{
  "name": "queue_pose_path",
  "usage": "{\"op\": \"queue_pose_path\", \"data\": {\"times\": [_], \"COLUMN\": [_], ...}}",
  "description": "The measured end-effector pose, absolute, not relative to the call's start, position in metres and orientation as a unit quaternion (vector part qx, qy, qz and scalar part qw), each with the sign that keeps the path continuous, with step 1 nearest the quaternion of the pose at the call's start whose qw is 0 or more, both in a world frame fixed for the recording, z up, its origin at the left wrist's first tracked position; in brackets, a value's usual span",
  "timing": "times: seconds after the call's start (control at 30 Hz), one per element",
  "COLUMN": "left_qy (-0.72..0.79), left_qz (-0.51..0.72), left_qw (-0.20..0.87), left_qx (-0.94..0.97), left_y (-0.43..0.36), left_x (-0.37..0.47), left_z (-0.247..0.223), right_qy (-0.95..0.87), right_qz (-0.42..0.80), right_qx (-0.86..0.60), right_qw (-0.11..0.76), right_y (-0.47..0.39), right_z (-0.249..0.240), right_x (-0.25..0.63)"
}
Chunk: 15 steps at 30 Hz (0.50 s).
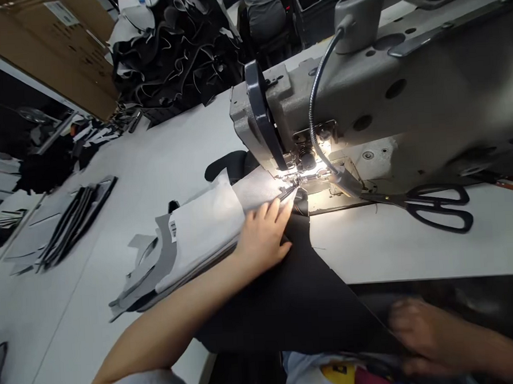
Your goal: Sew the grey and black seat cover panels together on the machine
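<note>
My left hand lies with its fingers stretched out on the white and grey layered pieces, close to the lit needle area of a sewing machine. Under that palm a black fabric panel runs from the presser foot down over the table's front edge. Low on the right, my right hand is somewhat blurred, its fingers curled at the panel's right edge. A barcode label shows on the layered pieces.
Black-handled scissors lie right of the needle, beside a flexible lamp. Stacked dark pieces rest on the left table. Behind are a heap of black cut pieces, a cardboard box and a seated person.
</note>
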<state>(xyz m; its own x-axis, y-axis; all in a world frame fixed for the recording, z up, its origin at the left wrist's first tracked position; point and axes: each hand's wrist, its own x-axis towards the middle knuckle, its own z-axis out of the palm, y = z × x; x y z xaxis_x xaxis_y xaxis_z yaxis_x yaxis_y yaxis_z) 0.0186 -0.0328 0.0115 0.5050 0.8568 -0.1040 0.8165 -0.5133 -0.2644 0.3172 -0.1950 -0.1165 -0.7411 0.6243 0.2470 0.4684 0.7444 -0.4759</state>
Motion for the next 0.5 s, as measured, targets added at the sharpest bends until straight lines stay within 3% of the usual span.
{"op": "queue_pose_path", "data": {"times": [0.07,0.17,0.3,0.5], "left_qy": [-0.483,-0.528,-0.547,-0.583], "left_qz": [0.136,0.150,0.159,0.107], "left_qw": [0.124,0.170,0.170,0.118], "left_qx": [-0.856,-0.819,-0.804,-0.797], "left_y": [-0.039,-0.025,0.002,0.022], "left_x": [0.014,0.007,0.010,0.016], "left_z": [0.010,0.013,0.022,0.020], "right_qy": [-0.930,-0.931,-0.930,-0.922], "right_qz": [0.238,0.108,0.036,0.175], "right_qx": [-0.193,-0.198,-0.271,-0.278], "right_qw": [0.204,0.287,0.244,0.206], "right_y": [-0.171,-0.110,-0.027,0.006], "right_z": [-0.097,-0.072,-0.063,-0.079], "right_x": [0.322,0.296,0.232,0.178]}}
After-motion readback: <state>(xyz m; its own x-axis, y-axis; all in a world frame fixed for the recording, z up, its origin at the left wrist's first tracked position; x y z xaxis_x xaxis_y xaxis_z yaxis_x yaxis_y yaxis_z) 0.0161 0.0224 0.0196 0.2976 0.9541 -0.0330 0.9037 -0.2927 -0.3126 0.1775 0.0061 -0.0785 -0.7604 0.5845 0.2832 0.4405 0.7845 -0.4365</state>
